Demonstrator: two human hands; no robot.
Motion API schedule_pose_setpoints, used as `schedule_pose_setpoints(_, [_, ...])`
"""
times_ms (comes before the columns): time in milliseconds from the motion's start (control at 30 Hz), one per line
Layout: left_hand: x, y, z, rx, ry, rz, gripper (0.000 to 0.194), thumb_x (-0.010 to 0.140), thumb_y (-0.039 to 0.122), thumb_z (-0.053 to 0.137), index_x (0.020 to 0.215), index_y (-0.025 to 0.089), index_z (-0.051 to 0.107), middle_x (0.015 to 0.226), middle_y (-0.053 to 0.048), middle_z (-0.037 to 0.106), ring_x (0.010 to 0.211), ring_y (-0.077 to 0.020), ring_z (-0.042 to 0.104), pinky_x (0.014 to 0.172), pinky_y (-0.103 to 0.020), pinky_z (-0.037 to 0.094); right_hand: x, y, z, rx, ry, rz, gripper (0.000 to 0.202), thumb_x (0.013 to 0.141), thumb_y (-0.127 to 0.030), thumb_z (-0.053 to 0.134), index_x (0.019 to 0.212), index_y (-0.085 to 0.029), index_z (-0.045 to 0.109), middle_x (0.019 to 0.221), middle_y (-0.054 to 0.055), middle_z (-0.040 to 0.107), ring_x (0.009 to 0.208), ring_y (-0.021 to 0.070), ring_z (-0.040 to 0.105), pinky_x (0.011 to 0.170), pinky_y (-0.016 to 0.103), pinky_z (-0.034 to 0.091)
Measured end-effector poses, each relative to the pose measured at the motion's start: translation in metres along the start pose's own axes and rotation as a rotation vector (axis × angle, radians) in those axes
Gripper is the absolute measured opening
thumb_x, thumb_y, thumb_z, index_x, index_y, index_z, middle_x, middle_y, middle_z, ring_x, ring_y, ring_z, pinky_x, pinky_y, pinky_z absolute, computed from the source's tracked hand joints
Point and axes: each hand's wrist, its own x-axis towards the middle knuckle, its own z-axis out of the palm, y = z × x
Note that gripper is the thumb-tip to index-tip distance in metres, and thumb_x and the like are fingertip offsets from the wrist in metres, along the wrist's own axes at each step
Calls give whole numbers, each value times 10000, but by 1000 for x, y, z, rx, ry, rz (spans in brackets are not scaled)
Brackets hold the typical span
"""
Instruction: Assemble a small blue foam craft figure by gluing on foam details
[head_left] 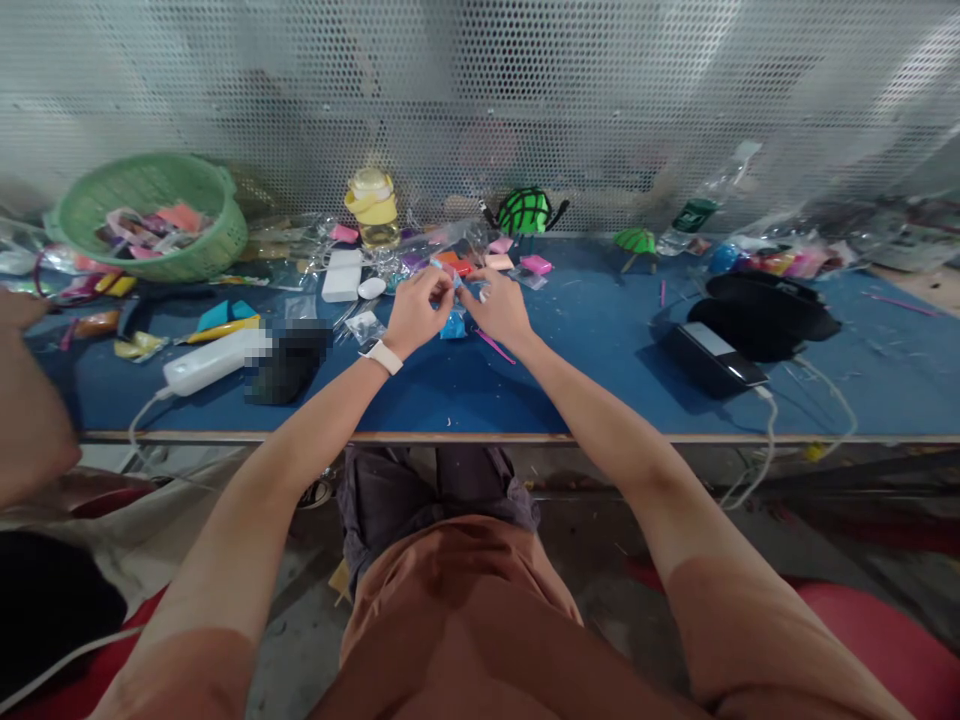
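A small blue packet (453, 326) is near the middle of the blue table (397, 405). The left hand (417, 312) pinches its upper end; the fingertips of the right hand (501, 308) are close to it, but whether they also pinch, I cannot tell. From the packet, a thin pink strip (496, 347) lies at 4 o'clock, a white box (343, 276) at 10, a yellow cup (375, 208) at 11.
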Motion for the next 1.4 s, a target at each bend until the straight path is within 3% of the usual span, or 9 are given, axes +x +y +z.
schedule_pose_setpoints(67, [-1,3,1,33,-32,53,107,1098,154,667,1045,244,642,1039,-51,768,870,-194,787,837,-362,699,2,2,1,-31,-40,-29,163,1096,-290,781,998,-188,860,958,94,882,871,251,772,838,372,506])
schedule_pose_setpoints(167, [-1,3,2,77,-57,88,118,1109,153,670,1044,245,633,1047,-66,737,904,-219,773,860,-393,679,4,3,3,-47,-38,-28,368,1115,-266,723,752,-208,726,846,70,824,796,211,700,791,366,444])
schedule_pose_setpoints(267, [1,-2,4,106,-43,32,168,1055,102,693,1017,247,617,1042,-62,735,883,-215,743,871,-399,663,3,1,3,-46,22,-7,521,1149,-353,717,666,-230,565,724,33,705,721,176,609,745,370,388])
schedule_pose_setpoints(433, [4,-10,1,58,6,-105,194,1017,83,720,1018,254,629,1025,-51,781,898,-218,769,861,-393,678,-1,0,-1,13,-58,-55,446,1140,-623,748,915,-240,711,790,27,724,710,199,594,736,370,425])
schedule_pose_setpoints(533, [5,-9,-2,-7,0,-169,159,1041,102,705,1103,248,685,1066,-62,832,928,-215,809,889,-386,706,-1,3,-4,2,-127,-68,386,1105,-596,802,1241,-237,765,817,8,746,710,222,612,760,379,475])
schedule_pose_setpoints(600, [6,-7,-4,-45,-26,-179,147,1053,115,693,1126,241,712,1124,-73,853,949,-205,825,888,-359,715,-1,5,-4,-19,-139,-65,391,1091,-543,827,1327,-236,770,839,8,767,743,236,645,789,385,498])
schedule_pose_setpoints(800, [6,-3,-5,-109,-97,-173,125,1063,127,679,1093,236,733,1160,-89,853,1012,-227,851,907,-381,734,-2,2,-3,-32,-102,-52,374,1139,-591,762,1185,-226,829,781,23,746,727,234,653,766,377,487])
schedule_pose_setpoints(1067, [4,2,-3,-111,-127,-102,162,1026,94,683,1072,235,746,1087,-76,853,920,-204,822,876,-366,717,-9,-6,-4,-239,-37,-25,213,1121,-375,750,1179,-189,837,1091,165,884,994,353,794,865,427,533])
schedule_pose_setpoints(1400, [2,7,-3,7,-137,-37,160,1024,100,688,1046,250,740,1064,-70,824,951,-224,800,905,-388,704,-5,-7,-9,-271,-58,-20,151,1046,-344,808,995,-212,864,1013,155,873,963,361,804,859,448,565])
